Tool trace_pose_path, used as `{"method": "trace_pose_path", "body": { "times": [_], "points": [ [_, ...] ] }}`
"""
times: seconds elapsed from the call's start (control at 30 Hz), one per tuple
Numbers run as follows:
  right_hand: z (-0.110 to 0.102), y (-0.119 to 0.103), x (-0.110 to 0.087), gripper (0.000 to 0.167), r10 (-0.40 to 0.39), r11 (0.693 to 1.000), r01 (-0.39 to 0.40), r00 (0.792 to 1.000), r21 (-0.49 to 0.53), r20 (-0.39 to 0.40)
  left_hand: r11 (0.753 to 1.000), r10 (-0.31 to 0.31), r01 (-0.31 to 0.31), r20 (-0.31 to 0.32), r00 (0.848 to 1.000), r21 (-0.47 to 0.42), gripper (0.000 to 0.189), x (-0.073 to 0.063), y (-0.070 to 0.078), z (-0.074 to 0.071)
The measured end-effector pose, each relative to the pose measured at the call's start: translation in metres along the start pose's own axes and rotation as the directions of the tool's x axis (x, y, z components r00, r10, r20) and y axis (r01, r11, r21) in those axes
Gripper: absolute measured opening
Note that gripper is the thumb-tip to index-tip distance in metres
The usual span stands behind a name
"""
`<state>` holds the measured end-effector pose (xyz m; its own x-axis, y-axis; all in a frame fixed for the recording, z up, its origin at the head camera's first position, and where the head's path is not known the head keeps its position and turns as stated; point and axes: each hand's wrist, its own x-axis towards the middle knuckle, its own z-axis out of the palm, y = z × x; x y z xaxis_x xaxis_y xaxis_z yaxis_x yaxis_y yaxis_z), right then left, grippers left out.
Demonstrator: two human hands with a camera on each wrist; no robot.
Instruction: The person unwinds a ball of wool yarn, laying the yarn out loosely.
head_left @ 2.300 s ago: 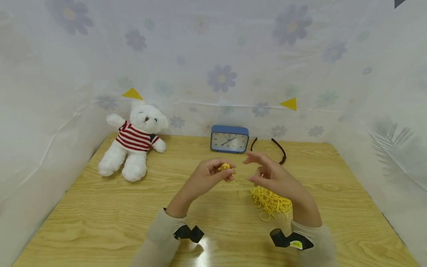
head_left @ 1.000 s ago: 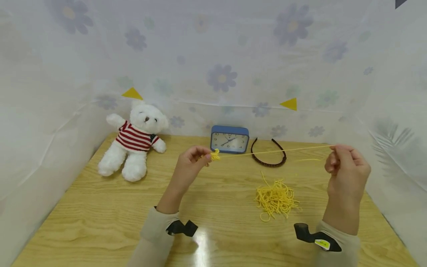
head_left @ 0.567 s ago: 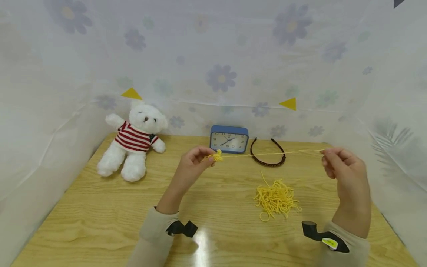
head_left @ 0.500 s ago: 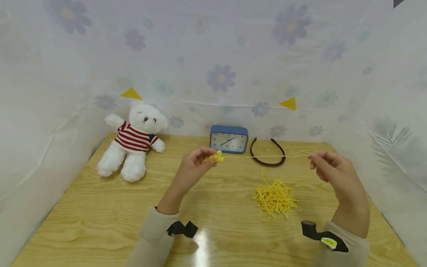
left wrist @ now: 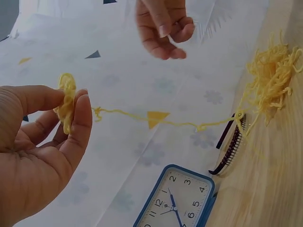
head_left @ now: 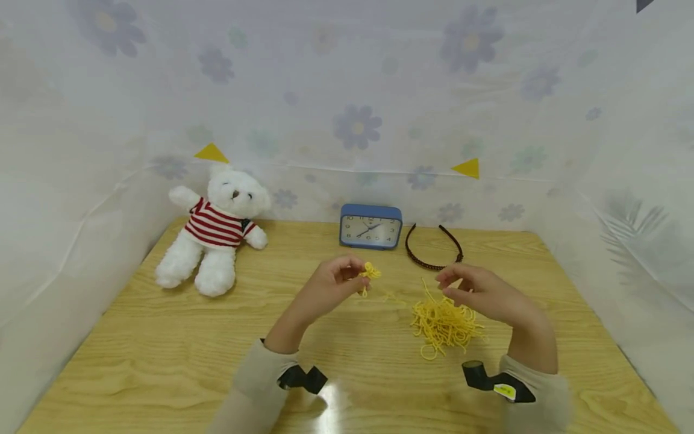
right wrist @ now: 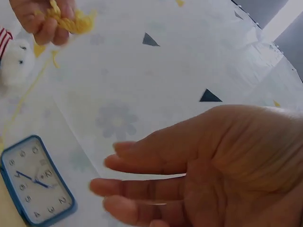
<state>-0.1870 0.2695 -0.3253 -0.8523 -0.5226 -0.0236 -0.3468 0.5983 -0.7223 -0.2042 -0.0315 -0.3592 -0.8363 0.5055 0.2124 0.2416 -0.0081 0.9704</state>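
My left hand (head_left: 336,288) pinches a small bundle of yellow yarn (head_left: 371,272) between thumb and fingers, above the middle of the table. In the left wrist view a thin strand (left wrist: 180,124) runs from near that bundle (left wrist: 67,101) across to the loose yarn pile (left wrist: 272,75). My right hand (head_left: 490,294) hovers over the right side of the yarn pile (head_left: 446,325), its fingers loosely bent. Nothing lies between the fingers (right wrist: 142,189) of that hand in the right wrist view.
A white teddy bear (head_left: 214,232) in a striped shirt sits at the back left of the wooden table (head_left: 179,361). Behind the hands stand a blue alarm clock (head_left: 371,228) and a dark headband (head_left: 428,264). Flower-printed sheeting (head_left: 260,90) closes off the back and sides.
My right hand held a strand stretched far right, then came back left and let it go. The strand now droops toward the pile. My left hand moved slightly right and down, still holding the bundle.
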Motion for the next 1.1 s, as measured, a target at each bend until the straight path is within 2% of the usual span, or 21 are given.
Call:
{"method": "trace_pose_path", "body": {
  "times": [0.17, 0.27, 0.37, 0.43, 0.53, 0.63, 0.77, 0.83, 0.9, 0.97, 1.03, 1.1],
  "points": [
    [0.026, -0.021, 0.022, 0.042, -0.091, 0.991, 0.093, 0.995, 0.096, -0.029, 1.0, 0.001, -0.003, 0.065, 0.998, 0.023, 0.018, 0.001, -0.003, 0.005],
    [0.043, -0.033, 0.035, 0.056, -0.147, 0.972, 0.142, 0.989, 0.188, 0.015, 0.999, 0.017, -0.018, 0.058, 0.998, 0.028, 0.019, 0.001, -0.004, 0.006],
    [0.055, -0.04, 0.042, 0.06, -0.18, 0.949, 0.159, 0.982, 0.273, 0.051, 0.999, 0.023, -0.024, 0.025, 0.999, 0.024, 0.018, 0.0, -0.004, 0.006],
    [0.057, -0.042, 0.043, 0.055, -0.173, 0.941, 0.154, 0.984, 0.302, 0.036, 0.999, 0.027, -0.027, -0.005, 1.0, 0.021, 0.016, 0.0, -0.004, 0.005],
    [0.055, -0.039, 0.039, 0.034, -0.162, 0.932, 0.168, 0.986, 0.321, -0.048, 1.0, 0.016, -0.015, -0.06, 0.998, 0.024, 0.013, 0.0, -0.003, 0.003],
    [0.047, -0.035, 0.033, 0.017, -0.142, 0.945, 0.178, 0.979, 0.274, -0.146, 1.0, 0.005, -0.001, -0.117, 0.993, 0.027, 0.012, 0.0, -0.003, 0.001],
    [0.034, -0.029, 0.023, 0.014, -0.079, 0.967, 0.13, 0.971, 0.217, -0.226, 1.0, -0.007, 0.011, -0.182, 0.983, 0.016, 0.01, 0.0, -0.002, -0.003],
    [0.026, -0.026, 0.017, 0.015, -0.027, 0.978, 0.079, 0.965, 0.191, -0.261, 1.0, -0.009, 0.011, -0.214, 0.977, 0.006, 0.011, 0.0, -0.001, -0.005],
    [0.019, -0.022, 0.01, 0.016, 0.014, 0.988, 0.034, 0.951, 0.152, -0.308, 1.0, -0.008, 0.009, -0.249, 0.969, 0.002, 0.012, 0.0, -0.001, -0.008],
    [0.011, -0.017, 0.003, 0.02, 0.056, 0.996, -0.026, 0.928, 0.087, -0.368, 1.0, -0.011, 0.006, -0.273, 0.962, -0.02, 0.013, 0.0, 0.0, -0.011],
    [0.002, -0.01, -0.005, 0.023, 0.09, 0.996, -0.08, 0.892, 0.041, -0.442, 0.999, -0.007, -0.006, -0.287, 0.958, -0.044, 0.015, -0.001, 0.001, -0.013],
    [-0.007, -0.003, -0.013, 0.022, 0.129, 0.992, -0.117, 0.843, 0.056, -0.522, 0.998, 0.0, -0.019, -0.295, 0.956, -0.063, 0.015, -0.002, 0.003, -0.015]
  ]
}}
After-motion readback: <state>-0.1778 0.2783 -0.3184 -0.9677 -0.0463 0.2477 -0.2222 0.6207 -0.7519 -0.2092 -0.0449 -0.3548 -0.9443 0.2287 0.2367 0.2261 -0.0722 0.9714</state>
